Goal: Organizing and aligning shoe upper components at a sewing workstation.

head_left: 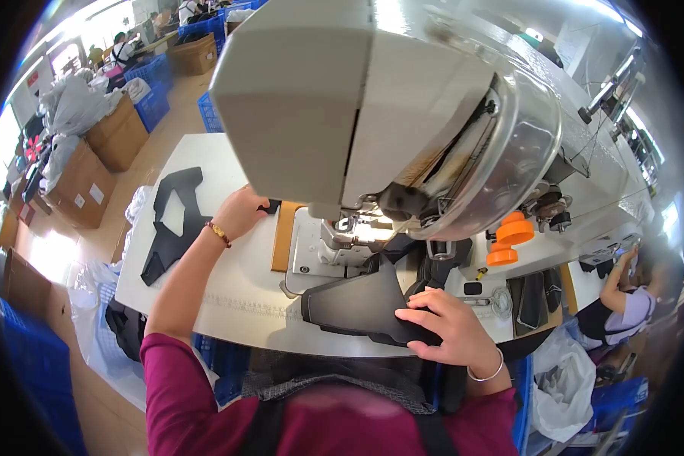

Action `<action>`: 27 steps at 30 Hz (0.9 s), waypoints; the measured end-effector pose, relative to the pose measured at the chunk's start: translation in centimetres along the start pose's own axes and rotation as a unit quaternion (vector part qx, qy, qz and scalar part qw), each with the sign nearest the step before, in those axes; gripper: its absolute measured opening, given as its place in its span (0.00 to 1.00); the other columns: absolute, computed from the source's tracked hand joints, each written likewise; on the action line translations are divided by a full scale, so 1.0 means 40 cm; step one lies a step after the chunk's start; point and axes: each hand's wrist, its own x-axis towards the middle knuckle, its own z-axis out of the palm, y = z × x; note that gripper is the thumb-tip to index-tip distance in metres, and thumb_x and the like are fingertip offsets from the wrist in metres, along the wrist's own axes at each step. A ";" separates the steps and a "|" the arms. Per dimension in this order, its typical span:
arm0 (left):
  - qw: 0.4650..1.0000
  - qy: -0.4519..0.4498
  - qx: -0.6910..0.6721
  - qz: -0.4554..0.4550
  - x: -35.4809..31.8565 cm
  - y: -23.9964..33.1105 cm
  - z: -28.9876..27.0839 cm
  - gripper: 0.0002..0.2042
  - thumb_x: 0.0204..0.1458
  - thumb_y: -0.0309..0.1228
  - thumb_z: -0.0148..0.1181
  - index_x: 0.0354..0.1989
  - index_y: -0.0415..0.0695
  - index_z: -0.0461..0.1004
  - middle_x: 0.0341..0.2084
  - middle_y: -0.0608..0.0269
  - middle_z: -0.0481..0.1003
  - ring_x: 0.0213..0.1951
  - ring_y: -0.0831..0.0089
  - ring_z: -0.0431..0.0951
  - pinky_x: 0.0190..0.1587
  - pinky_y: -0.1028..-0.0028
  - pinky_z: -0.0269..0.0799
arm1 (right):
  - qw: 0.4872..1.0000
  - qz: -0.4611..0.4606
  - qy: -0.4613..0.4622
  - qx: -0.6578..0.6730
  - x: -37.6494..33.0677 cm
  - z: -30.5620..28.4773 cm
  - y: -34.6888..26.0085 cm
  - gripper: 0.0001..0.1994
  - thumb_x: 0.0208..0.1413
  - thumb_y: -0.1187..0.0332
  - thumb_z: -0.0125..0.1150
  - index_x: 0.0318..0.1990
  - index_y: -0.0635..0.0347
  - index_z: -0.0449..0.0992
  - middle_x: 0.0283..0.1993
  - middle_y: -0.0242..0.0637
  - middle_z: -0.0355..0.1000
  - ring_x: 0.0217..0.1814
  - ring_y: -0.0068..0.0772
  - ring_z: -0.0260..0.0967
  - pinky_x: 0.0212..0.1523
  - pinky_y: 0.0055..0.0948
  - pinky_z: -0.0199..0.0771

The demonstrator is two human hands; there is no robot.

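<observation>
A sewing machine (304,99) with a pale housing stands over the white table. My right hand (452,330) grips the near right end of a black shaped panel (349,300), with fingers on top and thumb at its lower edge. The panel lies in front of the needle area (346,232), apart from its far tip, which reaches up beside it. Left of the machine, my left hand (242,214) is closed by a small dark piece (272,206); its fingertips are partly hidden behind the housing. Beside that hand lies another black cut panel (178,216) with an opening in it.
A ruler strip (239,304) runs along the table (205,327). Orange knobs (509,237) sit on the machine's right. Cardboard boxes (80,182) and blue crates (152,102) line the left floor. At right are a white bag (561,387) and another person (619,304).
</observation>
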 end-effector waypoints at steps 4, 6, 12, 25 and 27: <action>0.999 0.010 -0.025 0.038 0.000 -0.074 0.047 0.09 0.48 0.26 0.68 0.38 0.41 0.79 0.41 0.56 0.78 0.43 0.54 0.78 0.48 0.62 0.74 | 0.999 -0.024 -0.004 -0.034 0.015 0.013 0.001 0.24 0.43 0.64 0.72 0.52 0.53 0.79 0.45 0.37 0.73 0.50 0.41 0.73 0.49 0.35 0.77; 0.999 0.012 -0.044 0.026 0.003 -0.073 0.052 0.10 0.48 0.27 0.68 0.39 0.41 0.79 0.42 0.54 0.79 0.44 0.53 0.77 0.48 0.62 0.73 | 0.999 -0.023 0.012 -0.028 0.011 0.010 0.004 0.24 0.44 0.64 0.72 0.52 0.53 0.79 0.45 0.37 0.73 0.49 0.41 0.73 0.48 0.35 0.77; 0.999 -0.019 -0.034 0.029 -0.014 -0.100 0.064 0.10 0.49 0.28 0.67 0.40 0.41 0.78 0.40 0.49 0.78 0.46 0.49 0.76 0.49 0.58 0.72 | 0.999 -0.041 0.013 0.003 0.017 0.002 0.014 0.21 0.50 0.63 0.70 0.52 0.57 0.77 0.47 0.39 0.72 0.47 0.42 0.73 0.45 0.36 0.77; 0.986 0.125 -0.076 -0.078 0.018 -0.144 0.000 0.15 0.48 0.33 0.66 0.43 0.38 0.79 0.36 0.49 0.80 0.39 0.51 0.79 0.45 0.60 0.73 | 0.997 -0.024 -0.043 -0.051 0.020 0.050 0.001 0.21 0.49 0.68 0.67 0.51 0.63 0.73 0.43 0.45 0.73 0.47 0.45 0.73 0.50 0.37 0.75; 0.977 0.207 -0.056 -0.017 0.012 -0.051 -0.059 0.15 0.48 0.31 0.67 0.42 0.38 0.78 0.36 0.51 0.80 0.38 0.53 0.79 0.44 0.60 0.73 | 0.992 -0.059 0.018 -0.113 0.021 0.075 -0.007 0.20 0.45 0.71 0.65 0.48 0.66 0.73 0.30 0.41 0.68 0.34 0.39 0.71 0.39 0.33 0.74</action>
